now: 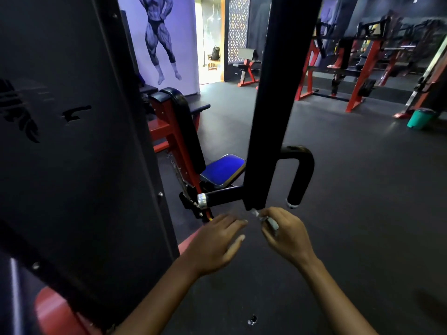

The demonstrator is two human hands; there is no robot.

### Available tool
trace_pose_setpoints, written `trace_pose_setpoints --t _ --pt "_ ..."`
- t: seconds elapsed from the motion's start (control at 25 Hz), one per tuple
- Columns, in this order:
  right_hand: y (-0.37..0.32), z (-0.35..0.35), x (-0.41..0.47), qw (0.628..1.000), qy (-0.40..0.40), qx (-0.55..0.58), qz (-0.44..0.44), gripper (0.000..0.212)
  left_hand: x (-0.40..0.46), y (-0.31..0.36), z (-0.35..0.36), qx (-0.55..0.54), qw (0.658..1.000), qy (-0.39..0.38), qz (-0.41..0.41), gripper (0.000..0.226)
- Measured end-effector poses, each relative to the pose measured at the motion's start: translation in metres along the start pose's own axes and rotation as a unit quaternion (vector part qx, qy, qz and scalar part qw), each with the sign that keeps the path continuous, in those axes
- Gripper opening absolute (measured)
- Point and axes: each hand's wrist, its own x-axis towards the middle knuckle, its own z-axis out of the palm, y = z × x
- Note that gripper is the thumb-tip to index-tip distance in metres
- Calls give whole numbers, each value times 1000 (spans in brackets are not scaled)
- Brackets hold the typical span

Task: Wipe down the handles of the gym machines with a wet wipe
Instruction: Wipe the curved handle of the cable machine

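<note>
Though blur hides its detail, the crumpled wet wipe (267, 220) pinched in the right hand (286, 234) points up-left at the black upright's (271, 131) foot, below the downward-hooking handle (298, 175), while the left hand (217, 240) hovers slack-fingered, holding nothing.

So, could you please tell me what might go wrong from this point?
The right hand pinches only a small bunched wipe, so it may slip from the fingers or cover little of the handle. The black post hangs close above both hands; the open left hand might bump its lower end.
</note>
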Motion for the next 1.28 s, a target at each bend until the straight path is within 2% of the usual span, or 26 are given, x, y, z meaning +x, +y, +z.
trace_pose_setpoints --t 0.08,0.28,0.44,0.56,0.72,0.92,1.12,1.28 --pt "33 -26 -17 1000 -11 -10 11 13 18 29 31 -50 998 -1 -34 41" --pt "127 -119 -54 993 -11 -59 102 17 118 113 114 -148 985 -14 -85 44" --pt "196 -180 -55 976 9 -108 187 11 197 149 162 -177 975 20 -134 42" --pt "235 -202 -42 972 3 -123 202 8 244 159 180 -184 973 20 -141 40" --pt "278 -196 5 977 -5 -120 177 6 302 142 199 -182 970 37 -156 40" --pt "339 -156 91 989 -28 -90 115 7 359 85 221 -149 962 83 -212 42" --pt "374 -107 182 997 -45 -36 60 16 394 17 216 -124 934 152 -298 40" --pt "378 -49 249 994 -99 37 -9 15 406 -36 203 -78 899 211 -375 38"
